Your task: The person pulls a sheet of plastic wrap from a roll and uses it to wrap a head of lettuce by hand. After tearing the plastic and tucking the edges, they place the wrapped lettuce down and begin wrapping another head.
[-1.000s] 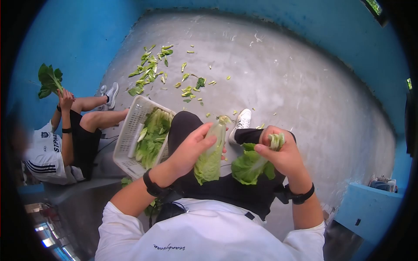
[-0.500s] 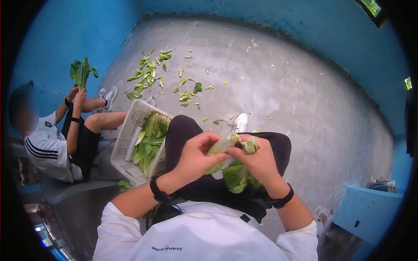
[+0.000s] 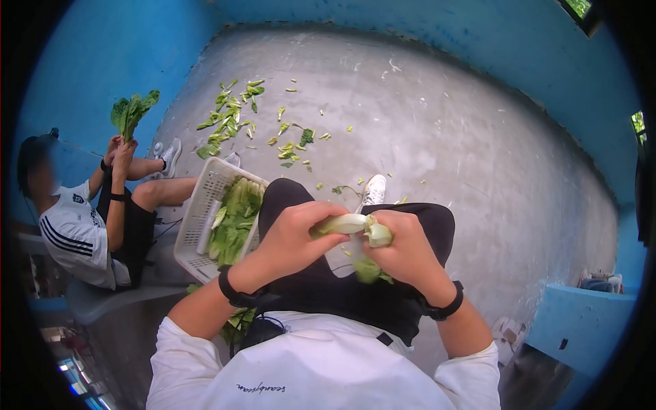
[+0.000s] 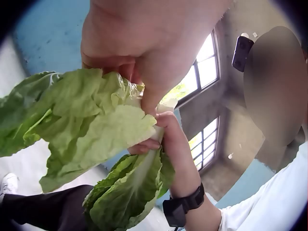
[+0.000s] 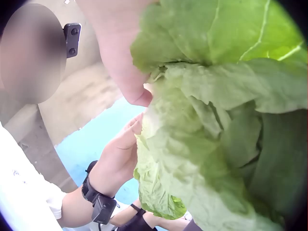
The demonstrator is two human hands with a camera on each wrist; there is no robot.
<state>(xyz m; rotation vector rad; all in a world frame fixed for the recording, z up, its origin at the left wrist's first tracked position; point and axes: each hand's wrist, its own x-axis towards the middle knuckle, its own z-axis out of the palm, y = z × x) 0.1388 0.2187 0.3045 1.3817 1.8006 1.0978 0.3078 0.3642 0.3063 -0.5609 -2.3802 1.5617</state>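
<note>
In the head view my left hand [image 3: 292, 231] grips a Chinese cabbage [image 3: 344, 224], pale stalk end pointing right toward the other hand. My right hand [image 3: 402, 247] holds cabbage leaves [image 3: 378, 236] by their thick white bases, right at the cabbage's root end. Their green tips [image 3: 369, 271] hang below that hand. The left wrist view shows the cabbage's frilly pale-green leaves [image 4: 96, 120] spreading from the left hand, with the right hand's leaves [image 4: 132, 192] below. Broad leaves [image 5: 192, 149] fill much of the right wrist view and hide most fingers.
A white plastic basket [image 3: 186, 249] of leafy greens [image 3: 236, 225] stands by the left knee. Leaf scraps [image 3: 225, 116] lie scattered on the concrete floor [image 3: 444, 116] ahead. Another person [image 3: 78, 225] sits at left, holding a green bunch [image 3: 131, 113]. A blue ledge [image 3: 574, 328] is at right.
The hands have come together, bringing the leaves in the right hand against the cabbage's root end. The cabbage has tipped from upright to nearly level. The other person's bunch has moved right.
</note>
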